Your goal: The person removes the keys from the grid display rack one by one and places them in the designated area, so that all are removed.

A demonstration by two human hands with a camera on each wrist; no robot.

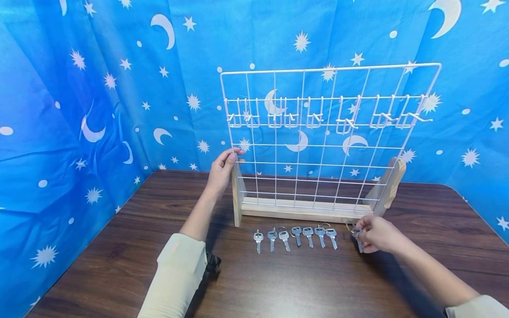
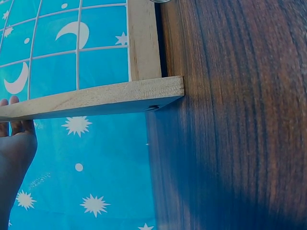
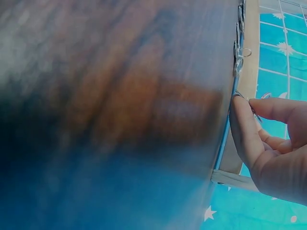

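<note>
A white wire grid rack (image 1: 296,180) stands upright in a wooden frame in the head view. My left hand (image 1: 220,173) grips the upper end of the frame's left side panel (image 1: 237,198), thumb in front; the left wrist view has its fingers around the panel's edge. Near the frame's right foot, my right hand (image 1: 378,235) pinches a silver key (image 1: 360,245) with a ring between thumb and fingers, low over the table. Fingertips partly cover that key. To its left, several silver keys (image 1: 308,234) with rings lie in a row before the base bar.
Several white wire hooks (image 1: 314,119) hang along the grid's upper part, prongs pointing forward. The dark wooden table (image 1: 254,287) lies under everything. A blue curtain (image 1: 191,53) with moons and stars encloses the back and sides. A small black object (image 1: 213,262) shows beside my left sleeve.
</note>
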